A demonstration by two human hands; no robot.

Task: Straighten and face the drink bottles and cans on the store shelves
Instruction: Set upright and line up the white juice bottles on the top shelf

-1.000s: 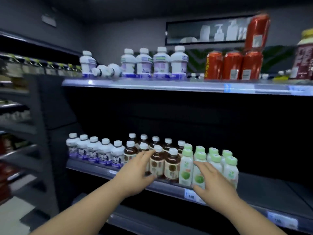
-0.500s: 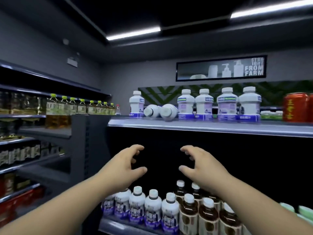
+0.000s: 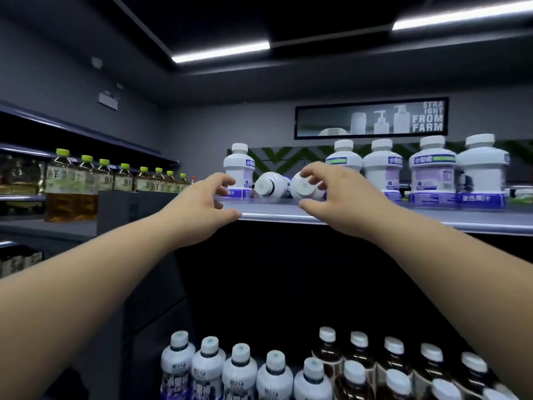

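On the upper shelf (image 3: 288,216), two white bottles with purple labels lie toppled with their caps toward me: the left toppled bottle (image 3: 269,185) and the right toppled bottle (image 3: 304,188). An upright white bottle (image 3: 239,168) stands to their left, and several more upright bottles (image 3: 380,168) stand to the right. My right hand (image 3: 343,197) arches its fingers over and its thumb under the right toppled bottle's cap end; a firm grip is not visible. My left hand (image 3: 199,209) hovers at the shelf edge below the upright bottle, fingers spread and holding nothing.
The lower shelf holds rows of white-capped purple-label bottles (image 3: 239,368) and brown tea bottles (image 3: 360,359). To the left, a side shelf carries green-capped amber bottles (image 3: 86,183). A wall sign (image 3: 372,118) hangs behind the upper shelf.
Both hands left the lower-shelf bottles and rose to the upper shelf. The view tilted upward, and my right hand arrived at the right toppled bottle.
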